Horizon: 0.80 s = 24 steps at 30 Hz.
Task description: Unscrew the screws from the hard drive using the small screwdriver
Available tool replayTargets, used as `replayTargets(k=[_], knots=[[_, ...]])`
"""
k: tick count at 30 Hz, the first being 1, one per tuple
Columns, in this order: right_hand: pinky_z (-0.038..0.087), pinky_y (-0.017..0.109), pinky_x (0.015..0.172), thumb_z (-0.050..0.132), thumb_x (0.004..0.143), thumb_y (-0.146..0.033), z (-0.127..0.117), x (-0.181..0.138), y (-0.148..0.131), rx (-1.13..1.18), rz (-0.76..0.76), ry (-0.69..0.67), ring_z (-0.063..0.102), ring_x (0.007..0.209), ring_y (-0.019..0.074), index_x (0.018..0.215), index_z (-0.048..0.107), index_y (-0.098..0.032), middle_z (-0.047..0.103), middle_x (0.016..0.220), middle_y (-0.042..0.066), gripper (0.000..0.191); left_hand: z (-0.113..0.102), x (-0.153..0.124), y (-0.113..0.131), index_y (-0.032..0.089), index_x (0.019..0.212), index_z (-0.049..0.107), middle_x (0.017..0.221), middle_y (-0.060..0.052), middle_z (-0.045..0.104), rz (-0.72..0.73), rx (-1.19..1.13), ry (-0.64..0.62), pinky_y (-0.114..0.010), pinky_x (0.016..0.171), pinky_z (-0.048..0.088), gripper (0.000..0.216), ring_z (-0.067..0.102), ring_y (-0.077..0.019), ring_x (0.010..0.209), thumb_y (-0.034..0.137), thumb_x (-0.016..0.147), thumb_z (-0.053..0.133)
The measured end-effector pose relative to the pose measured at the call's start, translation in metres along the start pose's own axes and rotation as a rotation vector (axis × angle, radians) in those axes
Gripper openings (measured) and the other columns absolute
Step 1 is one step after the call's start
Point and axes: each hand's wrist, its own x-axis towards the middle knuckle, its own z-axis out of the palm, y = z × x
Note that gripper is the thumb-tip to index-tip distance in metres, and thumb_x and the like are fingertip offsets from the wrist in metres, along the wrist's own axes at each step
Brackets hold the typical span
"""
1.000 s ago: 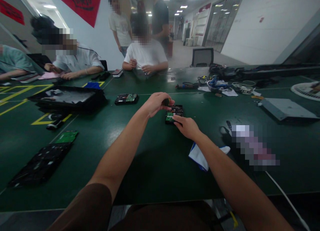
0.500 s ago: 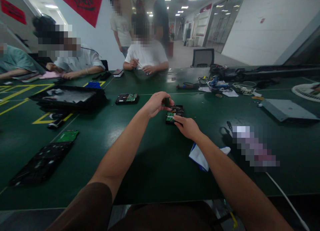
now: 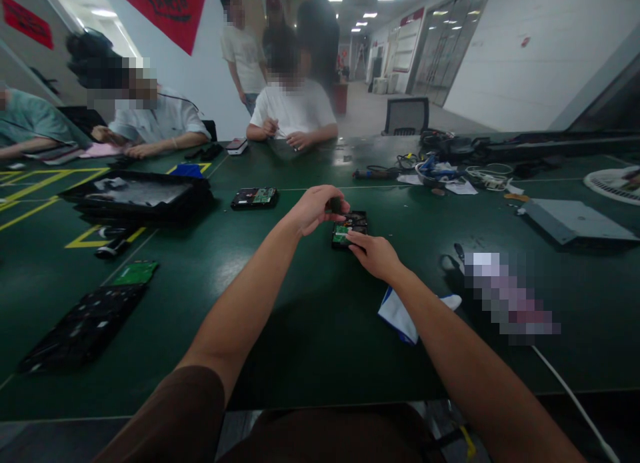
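"Several things lie left of the hands; which is farthest?"

"A long black unit [image 3: 83,329], a green board [image 3: 134,273] at its end away from the person, on the green table [image 3: 295,309]. Past that comes a black tray [image 3: 195,199], then a smaller black unit [image 3: 254,199], lying flat to the left of the left hand [image 3: 320,208]."

"And that hand?"

"Curled, thumb and fingers closed round a dark object [image 3: 338,208] they mostly hide, at the far side of a small black device [image 3: 342,233]."

"Where's the device, exactly?"

"Flat on the table, at the fingertips of both hands, a patch of green showing."

"What about the right hand [image 3: 376,255]?"

"Fingers close together, tips touching the device's near right part. Whether the thumb pinches its edge, I can't tell."

"Farther right?"

"A white cloth [image 3: 399,314] with blue edging, the right forearm [image 3: 450,333] crossing above it; tangled cables [image 3: 435,166] beyond the right hand; lastly, a grey metal box [image 3: 575,221]."
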Motion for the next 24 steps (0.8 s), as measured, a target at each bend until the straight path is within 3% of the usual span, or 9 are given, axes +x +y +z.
replayTargets(k=[6, 12, 15, 19, 24], knots=[[0.056, 0.051, 0.108, 0.057, 0.103, -0.034, 0.0009, 0.0004, 0.0019, 0.010, -0.016, 0.006, 0.068, 0.126, 0.0286, 0.140, 0.067, -0.035, 0.062, 0.149, -0.002, 0.039, -0.0046, 0.0015, 0.0002, 0.015, 0.081, 0.072, 0.092, -0.009, 0.067, 0.084, 0.135, 0.097, -0.025, 0.061, 0.056, 0.017, 0.062, -0.0157, 0.081, 0.028, 0.083, 0.063], [0.056, 0.050, 0.109, 0.058, 0.103, -0.033, 0.0020, 0.0000, 0.0027, 0.015, -0.015, 0.021, 0.068, 0.126, 0.0288, 0.140, 0.067, -0.037, 0.063, 0.148, -0.002, 0.038, -0.0016, -0.0006, 0.0005, 0.015, 0.091, 0.067, 0.082, -0.009, 0.071, -0.005, 0.045, 0.012, -0.029, 0.062, 0.057, 0.019, 0.068, -0.0191, 0.078, 0.032, 0.087, 0.061], [0.056, 0.049, 0.110, 0.059, 0.102, -0.033, 0.0020, 0.0002, 0.0022, 0.020, -0.002, 0.015, 0.068, 0.126, 0.0282, 0.139, 0.068, -0.037, 0.064, 0.147, -0.003, 0.038, -0.0013, 0.0003, -0.0008, 0.014, 0.087, 0.065, 0.082, -0.010, 0.071, 0.007, 0.011, 0.028, -0.031, 0.065, 0.058, 0.018, 0.069, -0.0199, 0.079, 0.031, 0.085, 0.061], [0.056, 0.050, 0.109, 0.059, 0.103, -0.033, 0.0026, 0.0003, 0.0027, 0.024, -0.006, 0.013, 0.068, 0.126, 0.0282, 0.139, 0.068, -0.036, 0.063, 0.148, -0.003, 0.038, -0.0037, 0.0000, 0.0008, 0.014, 0.081, 0.071, 0.088, -0.009, 0.068, 0.088, 0.121, 0.086, -0.025, 0.060, 0.055, 0.017, 0.062, -0.0166, 0.081, 0.028, 0.082, 0.063], [0.056, 0.049, 0.110, 0.059, 0.102, -0.034, 0.0027, 0.0001, 0.0030, 0.018, -0.003, 0.021, 0.068, 0.126, 0.0287, 0.139, 0.068, -0.038, 0.063, 0.147, -0.004, 0.038, -0.0010, -0.0021, 0.0017, 0.013, 0.089, 0.072, 0.085, -0.009, 0.068, 0.039, 0.115, 0.003, -0.025, 0.056, 0.052, 0.021, 0.064, -0.0173, 0.078, 0.032, 0.085, 0.063]])
